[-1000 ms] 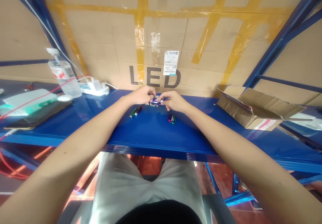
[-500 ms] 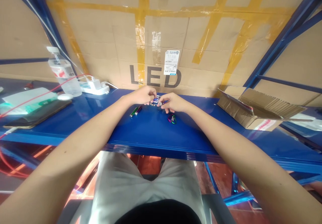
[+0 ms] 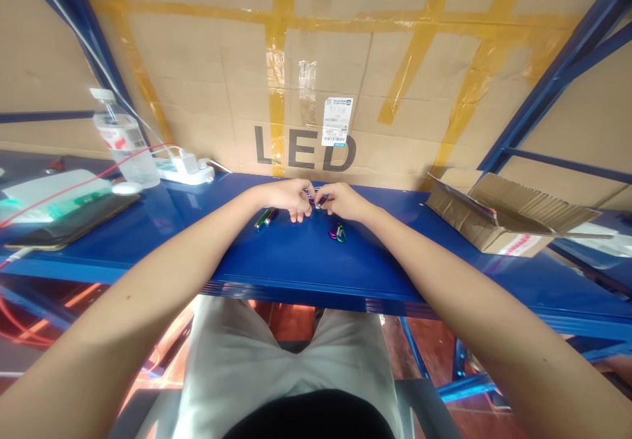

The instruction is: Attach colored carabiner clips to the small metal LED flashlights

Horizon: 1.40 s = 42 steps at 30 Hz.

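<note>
Over the back of the blue table my left hand (image 3: 290, 198) and my right hand (image 3: 344, 201) meet fingertip to fingertip. A small dark metal tube with a silver end (image 3: 318, 205) is pinched in my right hand. My left thumb and index finger are pressed together beside it; what they hold, if anything, is hidden. Part of a group of shiny tubes shows behind my fingers. Left of my left hand lies a green metal tube (image 3: 262, 219) alongside a dark purple one (image 3: 270, 216). Nearer me rest carabiner-like rings (image 3: 338, 232) in purple and green.
An open cardboard box (image 3: 513, 218) stands at the right. On the left are a water bottle (image 3: 126, 146), a white power strip (image 3: 190, 172) with cables, and a dark tablet-like slab (image 3: 74, 225). A large taped carton (image 3: 222, 83) walls off the back.
My left hand has shifted slightly right and towards me, now meeting my right fingertips and covering more of the tubes. My right hand has moved only a little.
</note>
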Available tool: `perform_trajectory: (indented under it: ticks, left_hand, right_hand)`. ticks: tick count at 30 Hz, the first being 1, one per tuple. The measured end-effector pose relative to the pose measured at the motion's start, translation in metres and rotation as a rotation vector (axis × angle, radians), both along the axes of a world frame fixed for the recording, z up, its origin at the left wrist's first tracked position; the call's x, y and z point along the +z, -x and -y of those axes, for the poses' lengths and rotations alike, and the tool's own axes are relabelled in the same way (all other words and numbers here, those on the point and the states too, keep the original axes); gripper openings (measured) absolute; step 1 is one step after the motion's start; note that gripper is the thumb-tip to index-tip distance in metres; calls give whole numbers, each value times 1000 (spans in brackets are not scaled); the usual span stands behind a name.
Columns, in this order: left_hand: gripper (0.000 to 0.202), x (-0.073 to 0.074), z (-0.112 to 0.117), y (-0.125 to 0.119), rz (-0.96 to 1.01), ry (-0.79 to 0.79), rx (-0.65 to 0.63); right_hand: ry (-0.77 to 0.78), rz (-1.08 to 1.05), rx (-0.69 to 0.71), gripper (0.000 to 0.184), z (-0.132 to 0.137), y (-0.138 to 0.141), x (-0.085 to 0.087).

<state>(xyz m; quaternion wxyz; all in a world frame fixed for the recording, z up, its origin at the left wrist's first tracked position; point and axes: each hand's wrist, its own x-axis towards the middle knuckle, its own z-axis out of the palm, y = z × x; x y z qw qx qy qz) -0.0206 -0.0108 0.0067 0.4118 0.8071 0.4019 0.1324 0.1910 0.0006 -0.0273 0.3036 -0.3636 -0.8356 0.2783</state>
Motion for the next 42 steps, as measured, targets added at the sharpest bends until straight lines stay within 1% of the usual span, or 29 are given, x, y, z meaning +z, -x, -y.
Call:
perform_trajectory:
  ticks: [4, 8, 10, 11, 12, 15, 16, 17, 19, 21, 23, 25, 26, 28, 31, 35, 39, 42]
  left_hand:
    - [50, -3, 0, -2, 82, 54, -16]
    - [52, -8, -5, 0, 151, 95, -59]
    - [54, -11, -9, 1, 182, 111, -64]
    - [56, -11, -10, 2, 193, 119, -58]
    - [58, -12, -12, 2, 199, 131, -50]
    - [61, -10, -12, 3, 177, 169, -27]
    - [61, -9, -11, 4, 163, 178, -19]
    - [60, -7, -11, 4, 152, 184, -13]
    - [57, -5, -10, 5, 140, 190, -9]
    - [51, -4, -10, 5, 133, 194, -19]
    - [43, -4, -12, 6, 121, 193, -31]
    - [36, -4, -14, 6, 100, 188, -35]
    - [33, -4, -14, 6, 89, 185, -33]
    - [30, -4, -15, 6, 73, 175, -29]
    - [27, -4, -14, 5, 47, 155, -18]
    - [28, -5, -13, 4, -7, 100, -10]
    - [29, -7, -15, 3, -39, 50, -36]
    - [27, -4, -13, 4, -59, 33, -54]
  right_hand:
    - [20, -10, -5, 29, 2, 1, 1]
    - [141, -39, -54, 21, 3, 0, 3]
    - [192, -49, -40, 19, 2, 0, 3]
    - [184, -46, -29, 19, 1, -1, 3]
    - [144, -31, -17, 21, 1, -2, 4]
    - [-74, 56, 4, 25, 0, -6, 8]
    - [-121, 87, 15, 26, 0, -7, 10]
    - [-130, 116, 28, 26, 0, -8, 12]
    - [-52, 182, 51, 20, 2, -11, 18]
    - [120, 248, 51, 10, 4, -12, 22]
    - [282, 259, 32, 8, 6, -13, 24]
    - [356, 234, 26, 6, 7, -12, 25]
    - [348, 218, 23, 7, 7, -11, 25]
    - [285, 189, 1, 12, 7, -10, 25]
    - [221, 152, -23, 15, 7, -10, 24]
    - [260, 129, 34, 18, 6, -12, 23]
    - [258, 112, 27, 17, 4, -13, 20]
    - [276, 104, 17, 18, 4, -12, 19]
